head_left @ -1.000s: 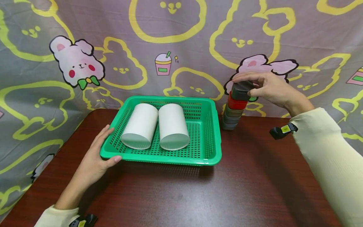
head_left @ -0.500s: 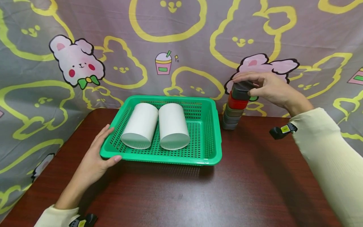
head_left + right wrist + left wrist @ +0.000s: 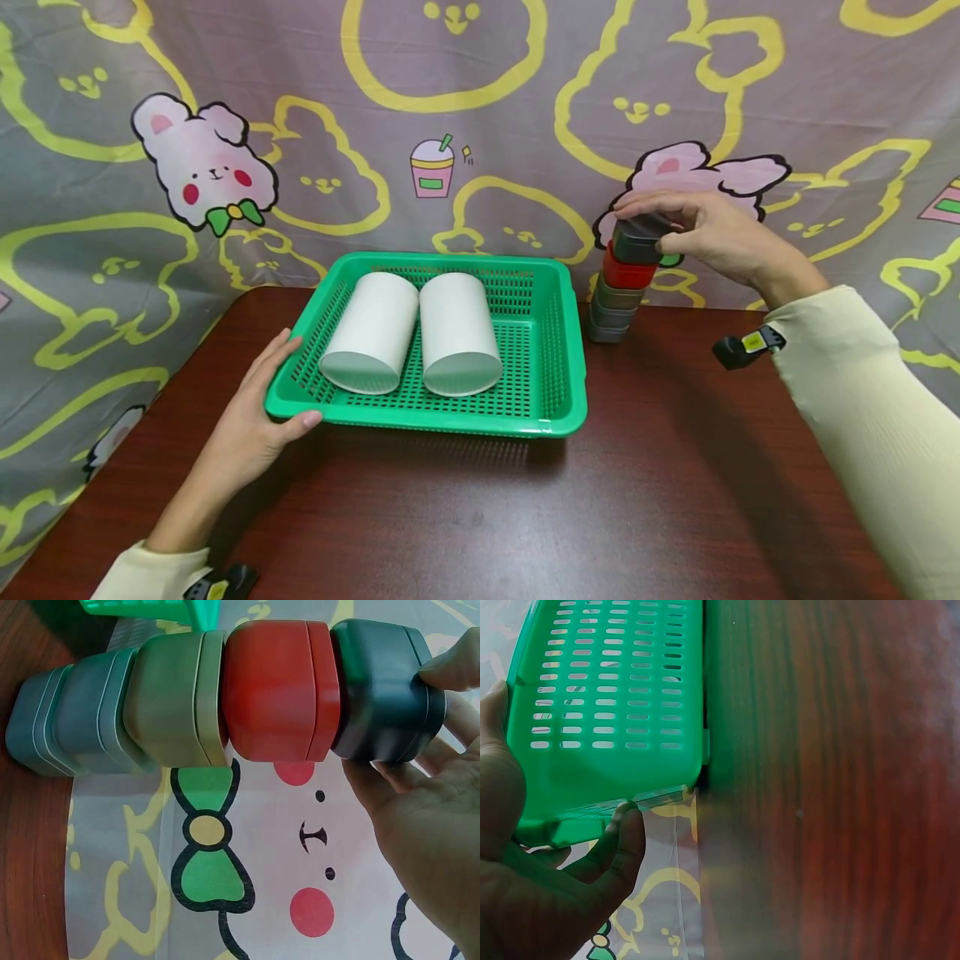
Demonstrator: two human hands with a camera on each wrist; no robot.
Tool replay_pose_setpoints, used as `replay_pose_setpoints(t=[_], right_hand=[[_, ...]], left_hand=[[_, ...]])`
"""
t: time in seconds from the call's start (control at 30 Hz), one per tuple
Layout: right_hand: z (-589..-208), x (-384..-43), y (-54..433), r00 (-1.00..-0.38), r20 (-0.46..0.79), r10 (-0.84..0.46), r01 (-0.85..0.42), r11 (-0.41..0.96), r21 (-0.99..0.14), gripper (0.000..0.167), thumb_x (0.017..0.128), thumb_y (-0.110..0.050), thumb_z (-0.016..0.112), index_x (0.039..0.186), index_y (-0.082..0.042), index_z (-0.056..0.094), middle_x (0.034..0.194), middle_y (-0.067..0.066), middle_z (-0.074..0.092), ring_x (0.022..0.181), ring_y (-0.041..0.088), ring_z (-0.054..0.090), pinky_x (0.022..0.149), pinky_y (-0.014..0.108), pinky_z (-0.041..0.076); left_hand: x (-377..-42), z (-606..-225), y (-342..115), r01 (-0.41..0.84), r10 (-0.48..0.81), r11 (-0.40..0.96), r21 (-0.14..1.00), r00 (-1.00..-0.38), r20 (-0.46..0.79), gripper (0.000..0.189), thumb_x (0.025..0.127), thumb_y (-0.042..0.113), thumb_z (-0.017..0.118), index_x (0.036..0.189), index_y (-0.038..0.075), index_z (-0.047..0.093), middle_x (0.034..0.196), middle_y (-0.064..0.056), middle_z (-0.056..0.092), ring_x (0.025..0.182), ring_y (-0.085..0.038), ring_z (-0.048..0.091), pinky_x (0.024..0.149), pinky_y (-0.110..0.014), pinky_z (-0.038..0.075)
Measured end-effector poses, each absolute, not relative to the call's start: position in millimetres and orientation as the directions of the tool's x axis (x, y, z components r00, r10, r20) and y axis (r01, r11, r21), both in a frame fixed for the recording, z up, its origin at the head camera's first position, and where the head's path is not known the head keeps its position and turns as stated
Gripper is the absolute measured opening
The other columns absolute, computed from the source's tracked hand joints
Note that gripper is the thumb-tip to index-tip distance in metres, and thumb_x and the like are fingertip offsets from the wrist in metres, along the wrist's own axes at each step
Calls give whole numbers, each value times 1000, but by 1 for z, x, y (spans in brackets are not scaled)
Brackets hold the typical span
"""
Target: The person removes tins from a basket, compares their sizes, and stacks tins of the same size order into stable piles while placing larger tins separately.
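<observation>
A green perforated plastic basket [image 3: 450,423] stands on the table, and my left hand [image 3: 247,429] grips its near left corner, thumb over the front rim. Two white cylinders [image 3: 372,329] lie side by side in the basket. To its right rises a stack of several small rounded-square lidded boxes. The topmost is a dark green-black box [image 3: 382,694], and my right hand [image 3: 723,233] holds it between thumb and fingers. Directly under it is a red box [image 3: 277,690], then an olive box [image 3: 169,701], then grey-blue boxes [image 3: 94,712] at the bottom.
The reddish-brown wooden table [image 3: 480,508] runs up to a cartoon-printed curtain [image 3: 487,75] behind the basket and stack. The curtain also hangs along the left side. A narrow gap separates the stack from the basket's right rim.
</observation>
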State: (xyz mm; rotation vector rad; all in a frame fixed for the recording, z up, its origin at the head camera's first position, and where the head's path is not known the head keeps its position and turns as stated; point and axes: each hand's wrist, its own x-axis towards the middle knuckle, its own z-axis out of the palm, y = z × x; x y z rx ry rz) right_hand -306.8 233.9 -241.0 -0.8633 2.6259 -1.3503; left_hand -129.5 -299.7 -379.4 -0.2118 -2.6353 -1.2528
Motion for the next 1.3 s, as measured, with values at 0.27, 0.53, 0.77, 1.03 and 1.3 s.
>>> replay_pose_setpoints(t=[0.27,0.53,0.77,1.03,1.3], right_hand=[[-244,-308,234,-824,212,-525,-463,409,-787,49,92,10,51,136,-3,67,142,-6,60,125,14,57,88,18,53],[-243,-305,233,-826,251,-505,-490,421,-763,43,95,6,58,136,-4,68,142,-9,63,132,7,54,96,15,46],[-234,-297,232,-873,210,-440,-444,538,-716,44,101,-25,70,144,-16,64,147,-6,62,144,13,50,124,34,32],[-225,-280,227,-902,230,-366,-411,561,-718,49,100,-32,71,148,-24,61,157,-4,52,158,25,34,129,49,21],[-213,-260,211,-904,263,-338,-415,541,-732,51,98,-33,75,147,-29,62,158,-1,47,159,20,31,131,48,17]], left_hand=[[-130,-379,-300,225,39,629,744,-965,259,100,84,12,87,165,11,30,176,-14,16,157,-45,16,116,-69,18],[-129,-380,-301,228,44,625,746,-965,258,100,84,11,87,166,11,28,176,-14,14,158,-46,15,116,-72,17],[-129,-379,-300,227,40,625,747,-965,260,100,84,10,87,165,11,29,176,-14,15,157,-47,16,115,-72,18],[-130,-383,-301,234,46,630,741,-963,265,100,85,12,87,166,11,28,176,-15,15,158,-46,15,115,-74,18],[-129,-382,-300,227,44,629,743,-965,258,101,85,12,87,166,11,27,176,-14,14,158,-47,15,114,-75,18]])
